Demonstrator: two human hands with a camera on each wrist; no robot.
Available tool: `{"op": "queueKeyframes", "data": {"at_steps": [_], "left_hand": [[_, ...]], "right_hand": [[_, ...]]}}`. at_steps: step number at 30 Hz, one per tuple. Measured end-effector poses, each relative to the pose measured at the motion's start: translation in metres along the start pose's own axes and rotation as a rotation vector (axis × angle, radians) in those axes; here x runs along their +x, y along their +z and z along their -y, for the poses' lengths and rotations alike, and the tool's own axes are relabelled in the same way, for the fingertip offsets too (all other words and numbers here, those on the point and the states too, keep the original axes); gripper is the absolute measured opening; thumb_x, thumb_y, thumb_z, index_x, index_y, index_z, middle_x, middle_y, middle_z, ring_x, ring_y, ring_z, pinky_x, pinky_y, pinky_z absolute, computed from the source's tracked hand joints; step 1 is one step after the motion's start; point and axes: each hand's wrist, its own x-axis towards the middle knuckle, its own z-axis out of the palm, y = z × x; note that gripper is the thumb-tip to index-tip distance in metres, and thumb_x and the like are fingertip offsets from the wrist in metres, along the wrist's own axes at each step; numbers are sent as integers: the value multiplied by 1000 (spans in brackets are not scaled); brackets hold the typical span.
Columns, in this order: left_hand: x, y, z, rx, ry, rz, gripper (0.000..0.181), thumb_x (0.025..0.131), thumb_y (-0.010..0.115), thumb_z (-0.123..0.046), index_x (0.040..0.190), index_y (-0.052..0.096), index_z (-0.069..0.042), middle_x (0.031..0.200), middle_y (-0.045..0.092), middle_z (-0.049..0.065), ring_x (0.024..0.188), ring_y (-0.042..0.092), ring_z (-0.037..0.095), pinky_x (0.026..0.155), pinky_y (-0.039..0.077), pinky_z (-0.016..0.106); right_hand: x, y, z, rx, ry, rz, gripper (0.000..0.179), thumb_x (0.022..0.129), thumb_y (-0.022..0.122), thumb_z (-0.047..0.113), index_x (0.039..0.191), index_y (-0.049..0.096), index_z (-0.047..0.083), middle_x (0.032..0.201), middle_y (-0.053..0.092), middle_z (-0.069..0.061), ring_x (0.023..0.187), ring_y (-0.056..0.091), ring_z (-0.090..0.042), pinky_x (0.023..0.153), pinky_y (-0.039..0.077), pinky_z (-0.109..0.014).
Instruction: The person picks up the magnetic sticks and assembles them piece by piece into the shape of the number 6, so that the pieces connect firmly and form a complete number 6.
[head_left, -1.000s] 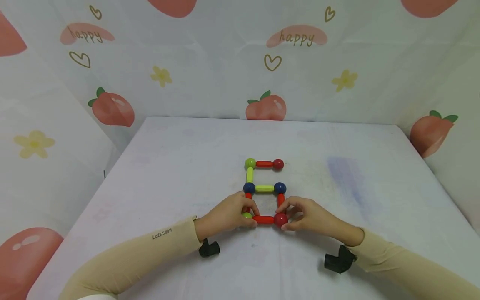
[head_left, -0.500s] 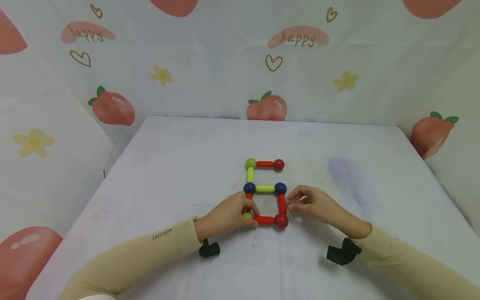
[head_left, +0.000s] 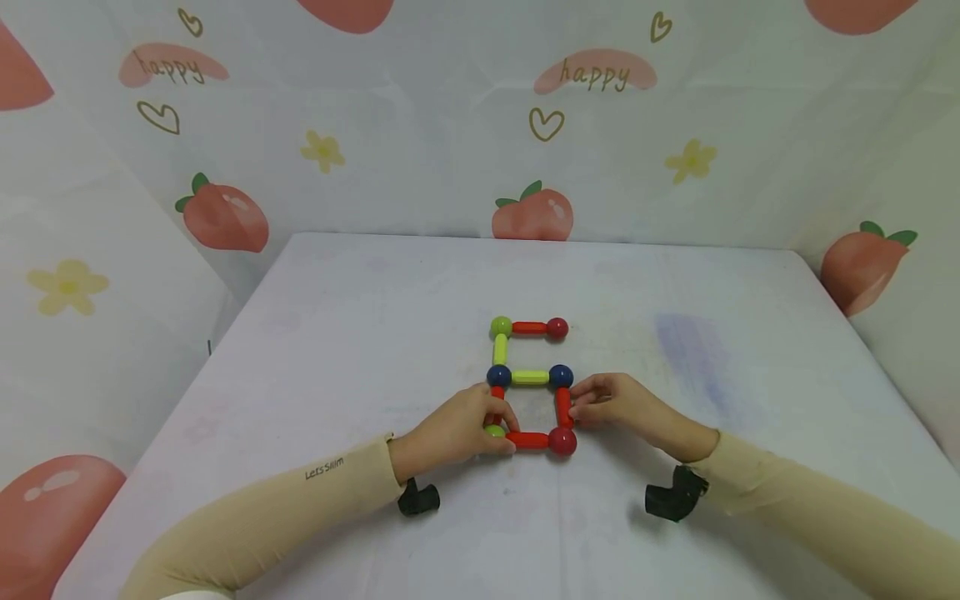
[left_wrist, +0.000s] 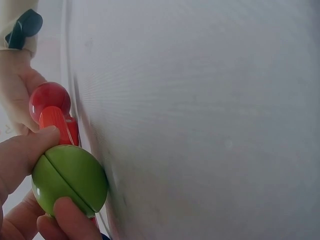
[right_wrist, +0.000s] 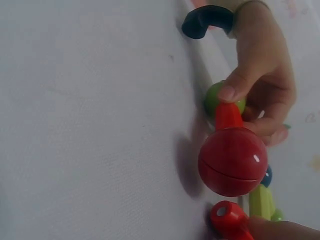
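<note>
Magnetic sticks and balls lie joined in a figure-six outline. My left hand (head_left: 465, 421) grips the green ball (left_wrist: 70, 180) at the near left corner, its thumb reaching the near red stick (head_left: 528, 440). That stick runs to a large red ball (head_left: 562, 442). My right hand (head_left: 622, 408) is beside the right-hand red stick (head_left: 564, 408), loosely bent fingertips touching its outer side. In the right wrist view, this stick's bare metal end (right_wrist: 221, 212) shows, with a gap to the red ball. Two blue balls (head_left: 498, 377) flank a yellow-green stick (head_left: 530, 377).
Farther back, another green ball (head_left: 501, 327), a red stick (head_left: 529, 328) and a smaller red ball (head_left: 557, 328) form the top. A white cloth covers the table (head_left: 360, 333); a fruit-printed backdrop (head_left: 420, 150) stands behind. Black camera mounts (head_left: 675, 493) hang at both wrists.
My right hand has left the large red ball, drawn back to the right and away from me, then come slightly left against the right-hand red stick. My left hand stays put.
</note>
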Motion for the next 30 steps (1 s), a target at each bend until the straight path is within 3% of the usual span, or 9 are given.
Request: {"op": "queueKeyframes", "data": {"at_steps": [9, 16, 30], "left_hand": [[0, 0, 0, 5, -2, -1, 16, 79, 81, -22, 93, 73, -21, 88, 50, 0, 84, 48, 14, 62, 41, 23], [0, 1, -1, 9, -7, -1, 16, 78, 82, -22, 93, 73, -21, 87, 49, 0, 84, 47, 14, 61, 41, 23], [-1, 0, -1, -3, -1, -3, 16, 78, 81, -21, 93, 74, -20, 88, 49, 0, 86, 47, 14, 62, 41, 23]], "right_hand": [[4, 0, 5, 19, 26, 0, 39, 87, 70, 14, 116, 58, -9, 89, 65, -5, 76, 61, -10, 72, 54, -23], [5, 1, 10, 68, 53, 7, 37, 87, 71, 10, 115, 57, -11, 87, 67, -6, 74, 65, -10, 74, 57, -30], [13, 3, 9, 86, 99, 1, 30, 86, 72, 8, 107, 59, -8, 82, 69, -3, 74, 67, -11, 73, 58, -30]]}}
